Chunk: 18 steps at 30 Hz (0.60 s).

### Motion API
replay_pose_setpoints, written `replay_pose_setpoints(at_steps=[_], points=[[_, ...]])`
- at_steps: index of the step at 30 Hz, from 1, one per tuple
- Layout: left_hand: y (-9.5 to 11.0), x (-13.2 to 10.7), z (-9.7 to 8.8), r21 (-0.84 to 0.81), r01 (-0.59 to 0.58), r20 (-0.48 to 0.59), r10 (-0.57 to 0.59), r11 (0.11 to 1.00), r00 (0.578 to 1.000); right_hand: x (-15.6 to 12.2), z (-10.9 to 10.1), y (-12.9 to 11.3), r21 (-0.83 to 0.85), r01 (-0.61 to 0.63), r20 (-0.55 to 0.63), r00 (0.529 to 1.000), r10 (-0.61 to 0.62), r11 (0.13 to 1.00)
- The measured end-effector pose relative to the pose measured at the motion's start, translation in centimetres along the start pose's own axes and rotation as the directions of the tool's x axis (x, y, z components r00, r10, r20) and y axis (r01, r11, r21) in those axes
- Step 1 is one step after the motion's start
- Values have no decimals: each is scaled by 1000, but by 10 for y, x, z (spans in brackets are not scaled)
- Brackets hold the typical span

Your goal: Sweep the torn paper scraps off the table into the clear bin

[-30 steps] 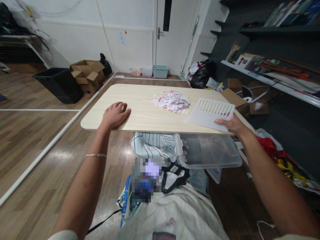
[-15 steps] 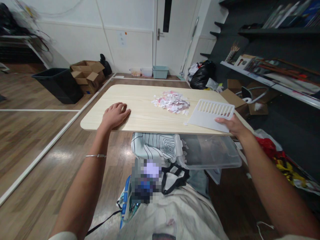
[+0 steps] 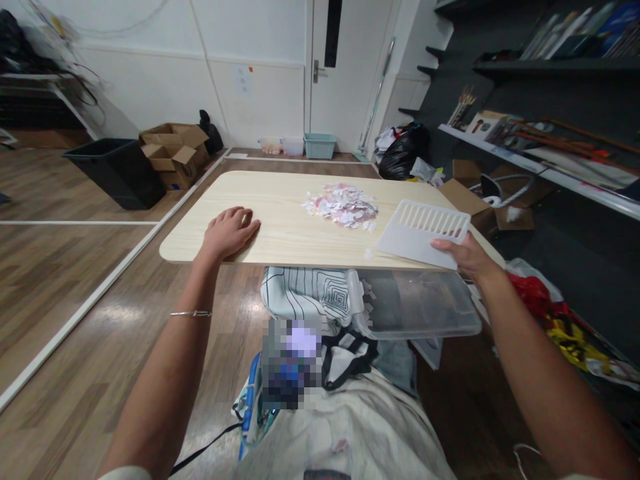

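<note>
In the head view my right hand grips a white slotted plastic scoop by its right end, thumb on top. The scoop is held tilted at the right front of the pale wooden table, its slots toward the far side. To its left, a loose heap of torn paper scraps, white and pink, lies on the tabletop. One small scrap sits near the front edge, just left of the scoop's tip. My left hand rests on the table's left part, fingers loosely bent and thumb apart, holding nothing.
Under the table's front edge is a clear plastic box beside a patterned cloth. A black bin and cardboard boxes stand at left. Dark shelves and a black bag are at right.
The scoop has shifted slightly right, so the small scrap by its tip now shows with a gap. My left hand stays in place on the table.
</note>
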State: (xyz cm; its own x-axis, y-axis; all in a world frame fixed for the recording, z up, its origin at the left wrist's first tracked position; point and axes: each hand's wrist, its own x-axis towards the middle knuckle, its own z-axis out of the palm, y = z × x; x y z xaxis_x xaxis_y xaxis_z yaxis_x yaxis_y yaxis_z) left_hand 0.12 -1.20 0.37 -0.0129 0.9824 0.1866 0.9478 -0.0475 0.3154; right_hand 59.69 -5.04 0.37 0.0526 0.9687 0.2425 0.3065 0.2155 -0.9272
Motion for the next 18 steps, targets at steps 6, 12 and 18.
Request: replay_pose_setpoints(at_steps=[6, 12, 18], points=[[-1, 1, 0, 7, 0, 11, 0, 1000, 1000, 6, 4, -7, 39, -28, 4, 1000, 28, 999], [0, 1, 0, 2, -5, 8, 5, 1000, 1000, 17, 20, -9, 57, -5, -8, 1000, 5, 998], [-2, 1, 3, -27, 3, -15, -3, 1000, 1000, 32, 49, -11, 46, 84, 93, 992, -88, 995]])
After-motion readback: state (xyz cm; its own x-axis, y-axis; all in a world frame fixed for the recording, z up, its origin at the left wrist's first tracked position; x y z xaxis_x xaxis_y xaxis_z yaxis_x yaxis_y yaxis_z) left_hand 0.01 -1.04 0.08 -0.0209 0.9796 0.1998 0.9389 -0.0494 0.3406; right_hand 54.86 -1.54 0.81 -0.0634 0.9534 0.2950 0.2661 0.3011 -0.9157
